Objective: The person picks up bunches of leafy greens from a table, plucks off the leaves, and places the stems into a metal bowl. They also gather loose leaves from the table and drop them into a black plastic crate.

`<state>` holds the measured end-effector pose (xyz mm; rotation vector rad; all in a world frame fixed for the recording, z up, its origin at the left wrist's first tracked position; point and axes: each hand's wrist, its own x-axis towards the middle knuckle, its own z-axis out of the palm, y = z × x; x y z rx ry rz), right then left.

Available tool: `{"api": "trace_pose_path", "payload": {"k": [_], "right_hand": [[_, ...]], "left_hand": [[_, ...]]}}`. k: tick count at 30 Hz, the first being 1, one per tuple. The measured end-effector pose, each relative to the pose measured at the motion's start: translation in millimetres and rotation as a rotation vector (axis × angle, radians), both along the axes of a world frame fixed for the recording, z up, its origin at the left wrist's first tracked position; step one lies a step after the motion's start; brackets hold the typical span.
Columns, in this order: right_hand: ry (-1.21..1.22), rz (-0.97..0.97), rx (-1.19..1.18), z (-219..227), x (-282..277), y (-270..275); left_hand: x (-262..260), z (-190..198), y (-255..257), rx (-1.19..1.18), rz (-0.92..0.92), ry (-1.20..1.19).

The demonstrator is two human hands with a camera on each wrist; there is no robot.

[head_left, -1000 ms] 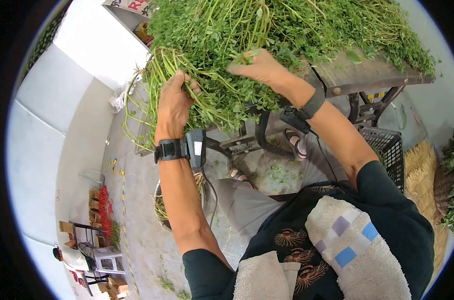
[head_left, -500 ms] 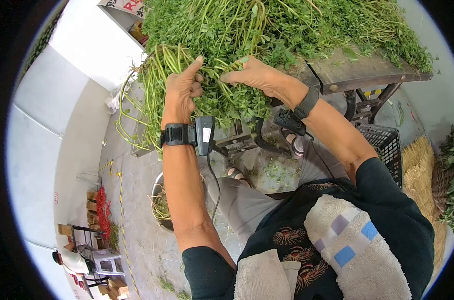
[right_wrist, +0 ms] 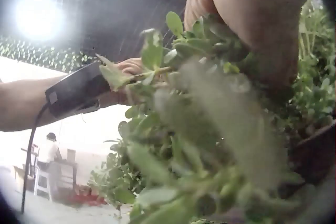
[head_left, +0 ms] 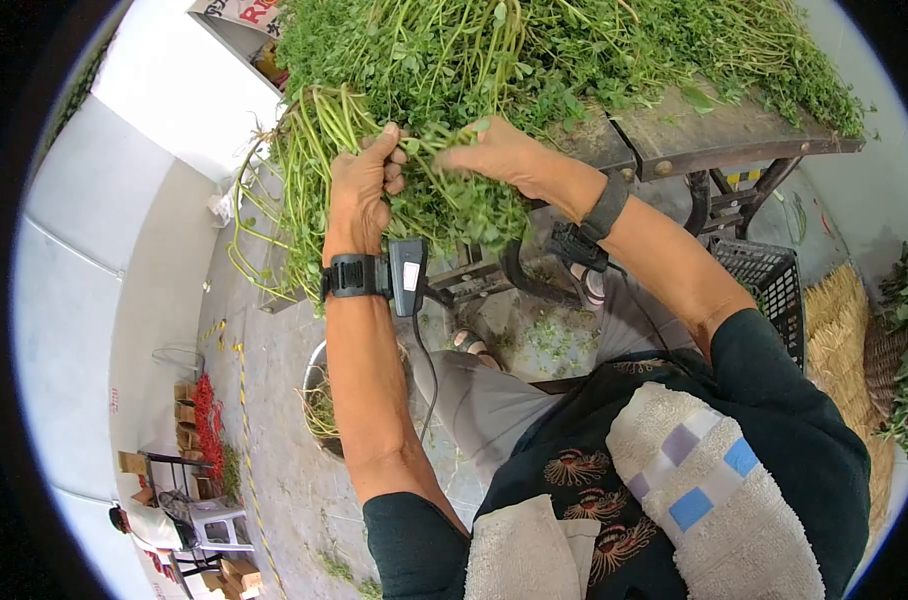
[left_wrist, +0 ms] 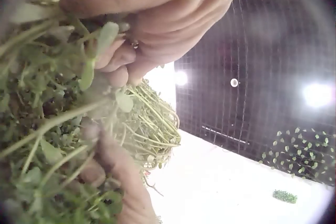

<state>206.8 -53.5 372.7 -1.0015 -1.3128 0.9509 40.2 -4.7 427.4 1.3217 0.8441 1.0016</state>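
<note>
White plastic is seen at the far left, where a stool [head_left: 219,522] is set by a seated person [head_left: 154,525]; a red heap [head_left: 209,425] is shown near them. Closer in, a tub [head_left: 315,360] with pale stalks [head_left: 321,408] in it is partly covered by the left forearm [head_left: 369,400]. By the left hand [head_left: 361,188], stems [head_left: 324,130] are gripped at the left side of the greens [head_left: 444,70], with the fingers curled in and the thumb extended. Just to its right, leafy sprigs [head_left: 484,205] appear to be pinched by the right hand [head_left: 489,160]; its fingers are blurred in the head view and largely hidden by leaves in the right wrist view, so how many sprigs are caught cannot be told. Beyond both hands the greens are piled on the table [head_left: 694,135]. Farther right, a black crate [head_left: 796,300] and a straw mat [head_left: 839,330] are seen.

The step in hand is judged to be the sorting of sprigs between the two hands. For the next move, a steady hold on the left seems called for, with the sprigs parted gently from their tangle so that soft leaves are not torn.
</note>
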Motion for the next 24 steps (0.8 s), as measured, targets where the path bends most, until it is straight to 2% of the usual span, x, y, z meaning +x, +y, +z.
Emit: {"api": "trace_pose_path", "payload": {"k": [1, 2, 4, 5, 6, 9, 11, 12, 14, 16, 18, 24], "right_hand": [[-0.026, -0.16, -0.068, 2, 1, 5], [-0.028, -0.161, -0.071, 4, 5, 11], [0.374, -0.385, -0.244, 11, 15, 19], [0.514, -0.399, -0.26, 12, 24, 19], [0.647, -0.258, -0.249, 15, 34, 11], [0.526, -0.188, -0.278, 15, 39, -6], [0.175, -0.099, -0.246, 14, 36, -20], [0.173, -0.103, -0.243, 13, 32, -26], [0.02, -0.048, -0.137, 5, 21, -34], [0.039, 0.009, -0.131, -4, 16, -35], [0.114, 0.234, -0.037, -8, 10, -34], [0.169, 0.302, -0.073, -10, -7, -41]], "left_hand": [[0, -3, 1, 0.039, 0.008, -0.011], [-1, -7, 1, 0.076, 0.015, -0.023], [-2, -7, -5, 0.056, -0.003, -0.078], [-3, -6, -7, 0.039, -0.015, -0.135], [-4, -2, -7, 0.044, -0.012, -0.138], [-11, -3, -8, 0.068, -0.019, -0.119], [-11, -4, -8, 0.05, -0.034, -0.134], [-10, -3, -8, 0.04, -0.044, -0.148], [-10, -3, -7, 0.042, -0.048, -0.138], [-11, -2, -9, 0.012, -0.085, -0.159], [-10, -1, -7, -0.01, -0.117, -0.19], [-8, -6, -4, -0.066, -0.173, -0.241]]}}
